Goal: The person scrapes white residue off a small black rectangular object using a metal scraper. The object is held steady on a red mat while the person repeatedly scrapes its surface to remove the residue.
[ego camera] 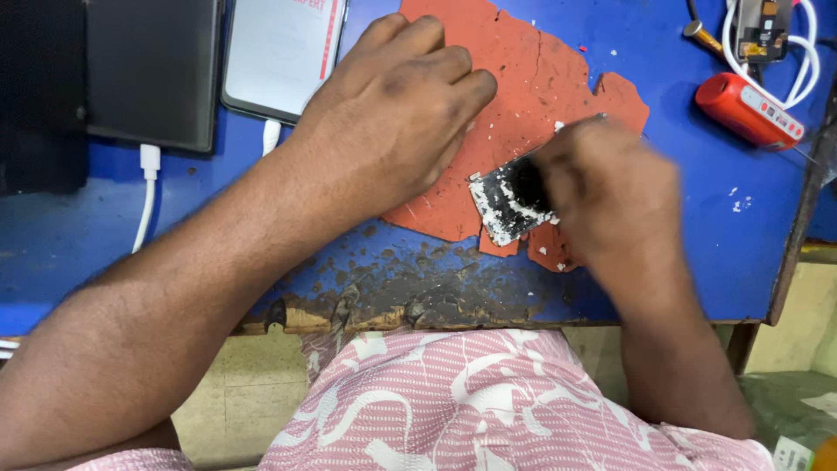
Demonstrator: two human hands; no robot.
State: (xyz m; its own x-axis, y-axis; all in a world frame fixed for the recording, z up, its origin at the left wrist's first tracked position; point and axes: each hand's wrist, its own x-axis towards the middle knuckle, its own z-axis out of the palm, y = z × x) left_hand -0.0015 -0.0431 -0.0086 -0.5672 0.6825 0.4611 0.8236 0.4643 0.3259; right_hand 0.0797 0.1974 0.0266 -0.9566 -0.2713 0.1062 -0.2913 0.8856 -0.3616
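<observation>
A blue table (70, 244) fills the view, its near edge chipped and worn down to bare wood, with dark blotches spread along the front. Closest to the camera is the person's pink patterned shirt (488, 410), pressed up to that edge. Just beyond the worn strip lies a torn red mat (540, 78), ragged at its edges, with small loose pieces broken off at its near corner.

The right hand (610, 196) is blurred; its fingers close around a small dark part with a shattered white-speckled face (504, 205), which sits over the mat's near edge. How tightly the fingers meet I cannot tell. The left hand (397, 109) rests knuckles up on the mat, fingers curled under, holding nothing visible, just beside the part.

Open blue surface lies to the right of the right hand, dotted with white flecks. Farther back on the right sit a red cylindrical gadget (750, 109) and a looped white cable (806, 52). At the far left, two flat devices (279, 52) lie side by side, each with a white cable (146, 196) plugged in.
</observation>
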